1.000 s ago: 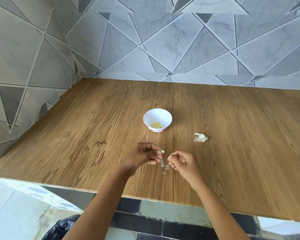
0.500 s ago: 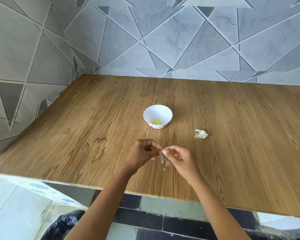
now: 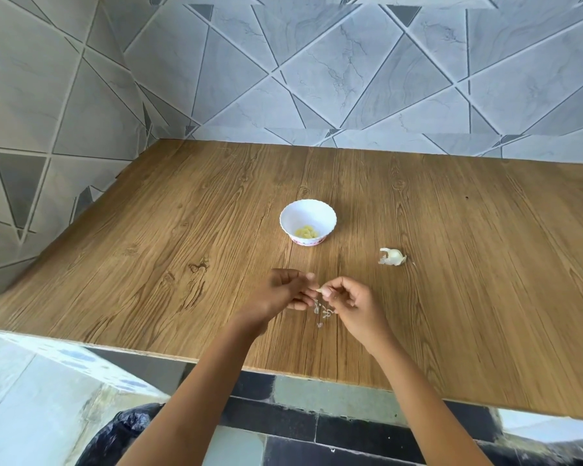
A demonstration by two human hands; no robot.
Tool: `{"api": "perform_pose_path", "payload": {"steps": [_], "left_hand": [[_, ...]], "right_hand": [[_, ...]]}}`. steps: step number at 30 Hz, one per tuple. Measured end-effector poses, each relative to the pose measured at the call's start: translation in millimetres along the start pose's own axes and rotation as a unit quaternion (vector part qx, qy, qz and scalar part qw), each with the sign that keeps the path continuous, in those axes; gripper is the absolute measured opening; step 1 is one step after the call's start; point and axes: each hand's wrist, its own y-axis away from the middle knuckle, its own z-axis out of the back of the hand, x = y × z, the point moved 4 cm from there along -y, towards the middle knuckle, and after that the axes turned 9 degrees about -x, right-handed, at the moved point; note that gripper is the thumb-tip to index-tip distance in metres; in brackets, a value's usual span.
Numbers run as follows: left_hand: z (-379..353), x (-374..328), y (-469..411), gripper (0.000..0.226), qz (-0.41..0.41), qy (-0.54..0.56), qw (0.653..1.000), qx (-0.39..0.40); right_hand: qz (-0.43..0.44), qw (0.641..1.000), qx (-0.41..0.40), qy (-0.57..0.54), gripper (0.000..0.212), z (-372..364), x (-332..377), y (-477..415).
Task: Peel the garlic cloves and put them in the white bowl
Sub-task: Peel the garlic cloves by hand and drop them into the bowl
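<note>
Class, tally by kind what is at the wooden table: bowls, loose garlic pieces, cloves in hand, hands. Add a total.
Small white scalloped bowl: 1
Loose white papery garlic piece: 1
Small pale garlic clove, pinched by right hand: 1
Hands, left hand and right hand: 2
Total: 5
</note>
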Motion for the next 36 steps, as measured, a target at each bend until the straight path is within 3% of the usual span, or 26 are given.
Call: {"api": "perform_pose_path", "payload": {"steps": [4, 8, 11, 18, 22, 26, 32, 36], "left_hand": [[-2.3, -9.1, -1.3, 0.018, -0.025, -0.079, 0.997, 0.005], [-6.5, -6.8, -0.4, 0.021, 0.044, -0.024, 0.998, 0.032], [-3.5, 1.0, 0.2, 0.021, 0.061, 0.027, 0.998, -0.002], [-1.7, -1.4, -2.8, 0.007, -0.03, -0.047, 0.998, -0.011], [16.2, 6.6, -16.6, 0.003, -0.047, -0.127, 0.985, -0.105], [36.7, 6.6, -31.6, 0.012, -0.087, -0.247, 0.945, -0.197], [38.6, 13.6, -41.5, 0.015, -0.092, -0.319, 0.923, -0.194], [38.6, 10.9, -38.0, 0.021, -0.12, -0.321, 0.92, -0.19]], "right_hand": [[0.142, 0.986, -0.045, 0.07, 0.006, 2.0, 5.1, -1.2], [0.22, 0.969, -0.069, 0.088, 0.007, 3.8, 8.9, -1.0], [0.173, 0.98, -0.08, 0.049, 0.02, 7.0, 6.3, 0.3], [0.022, 0.999, -0.036, 0.002, 0.008, 0.1, -5.4, -4.6], [0.048, 0.994, -0.053, 0.086, 0.011, 3.7, -10.3, 0.5], [0.084, 0.983, -0.041, 0.158, 0.022, 10.4, -12.8, 17.8], [0.091, 0.965, -0.063, 0.238, 0.035, 10.7, -12.1, 31.9], [0.036, 0.949, -0.03, 0.311, 0.043, 14.7, -11.9, 34.7]]}}
